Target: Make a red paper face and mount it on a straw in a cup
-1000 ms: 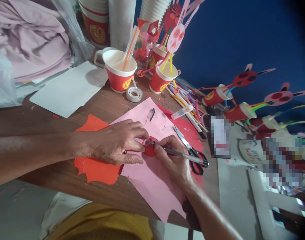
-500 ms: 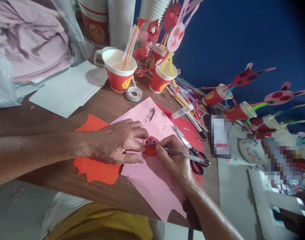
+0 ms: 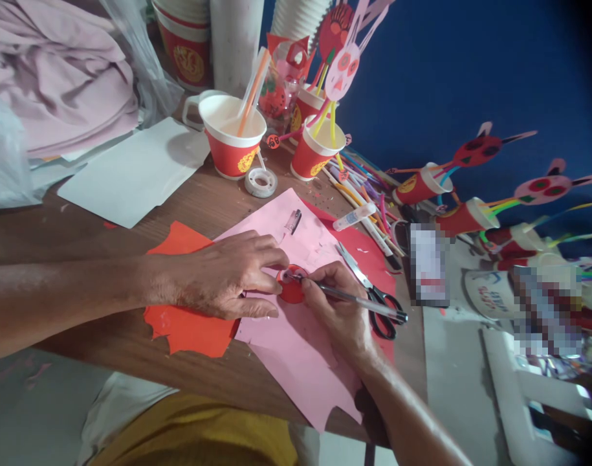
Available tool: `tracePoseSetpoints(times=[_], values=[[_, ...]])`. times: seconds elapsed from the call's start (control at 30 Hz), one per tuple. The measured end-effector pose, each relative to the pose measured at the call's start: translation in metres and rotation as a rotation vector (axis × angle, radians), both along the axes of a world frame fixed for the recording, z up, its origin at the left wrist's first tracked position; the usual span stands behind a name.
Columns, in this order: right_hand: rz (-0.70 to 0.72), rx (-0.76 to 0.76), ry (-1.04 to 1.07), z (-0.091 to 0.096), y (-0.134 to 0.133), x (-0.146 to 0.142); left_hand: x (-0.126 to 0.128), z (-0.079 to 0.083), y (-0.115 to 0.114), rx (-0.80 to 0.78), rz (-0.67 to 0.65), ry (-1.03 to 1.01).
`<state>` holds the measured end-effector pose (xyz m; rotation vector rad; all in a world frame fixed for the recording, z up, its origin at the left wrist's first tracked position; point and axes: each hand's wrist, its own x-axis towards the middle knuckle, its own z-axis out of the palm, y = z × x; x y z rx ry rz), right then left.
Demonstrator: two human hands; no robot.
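Note:
My right hand [image 3: 341, 310] is closed round a clear pen [image 3: 356, 299] with a dark end. The pen's tip meets a small red-orange paper circle [image 3: 292, 294], which has small pale round eyes on it. My left hand [image 3: 232, 275] lies palm down with its fingers apart, and its fingertips touch the left edge of the circle. Beneath both hands spreads a pink paper sheet [image 3: 319, 388]. A cut orange paper piece [image 3: 193, 333] lies partly under the left hand. Black-handled scissors [image 3: 373, 285] rest just beyond the right hand.
A pen cap [image 3: 292, 222] lies on the pink sheet, near a glue tube [image 3: 354, 216]. Behind are a tape roll [image 3: 261, 182], a red cup [image 3: 231, 152] and cups with paper rabbit faces [image 3: 343, 72]. A phone [image 3: 428, 265] lies right; a white sheet [image 3: 131, 178] lies left.
The pen's tip has shifted very slightly on the paper circle. Both hands otherwise stay in the same place.

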<state>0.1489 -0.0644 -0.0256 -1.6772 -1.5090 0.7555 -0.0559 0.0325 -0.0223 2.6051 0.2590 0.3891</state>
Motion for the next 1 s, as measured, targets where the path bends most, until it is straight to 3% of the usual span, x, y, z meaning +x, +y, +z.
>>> tracePoseSetpoints(times=[1.0], values=[[0.036, -0.006, -0.024, 0.0, 0.0002, 0.001, -0.0001, -0.0001, 0.0006, -0.007, -0.004, -0.034]])
